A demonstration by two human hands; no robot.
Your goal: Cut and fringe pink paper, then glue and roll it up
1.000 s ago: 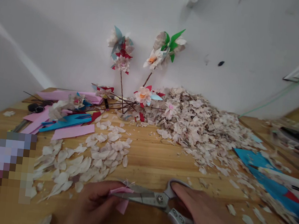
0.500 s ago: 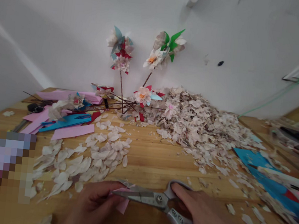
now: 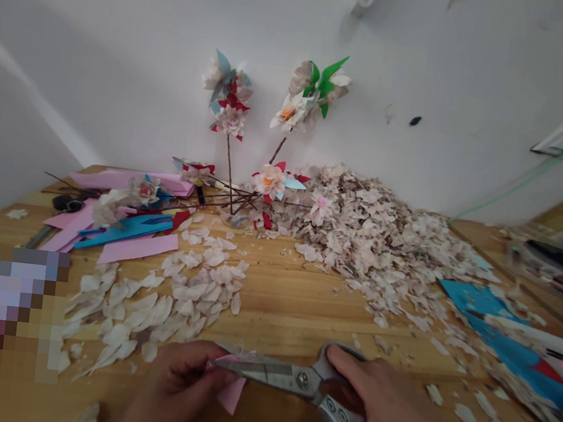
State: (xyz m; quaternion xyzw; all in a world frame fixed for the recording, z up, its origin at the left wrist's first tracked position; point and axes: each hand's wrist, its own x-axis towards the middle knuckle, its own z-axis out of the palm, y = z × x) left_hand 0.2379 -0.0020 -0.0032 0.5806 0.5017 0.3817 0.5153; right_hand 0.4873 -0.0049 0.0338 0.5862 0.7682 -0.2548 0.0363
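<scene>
Low in the head view, my left hand (image 3: 183, 382) pinches a small piece of pink paper (image 3: 230, 396), which hangs below the fingertips. My right hand (image 3: 382, 403) holds metal scissors (image 3: 304, 380) by the handles, thumb through the upper loop. The blades point left and their tips lie at the pink paper beside my left fingers. How far the blades are apart at the tips is hard to tell. Dried petals (image 3: 203, 283) lie spread on the wooden table (image 3: 291, 306) beyond my left hand.
A big heap of dried petals (image 3: 360, 226) lies at the back right. Flowers on twigs (image 3: 272, 180) stand against the wall. Pink strips (image 3: 139, 248) and blue paper (image 3: 131, 229) are at the left. A blue sheet (image 3: 478, 300) and a white pen (image 3: 525, 330) lie at the right.
The scissors and my right hand have shifted slightly to the right. The hanging end of the pink paper is slightly lower and shows more.
</scene>
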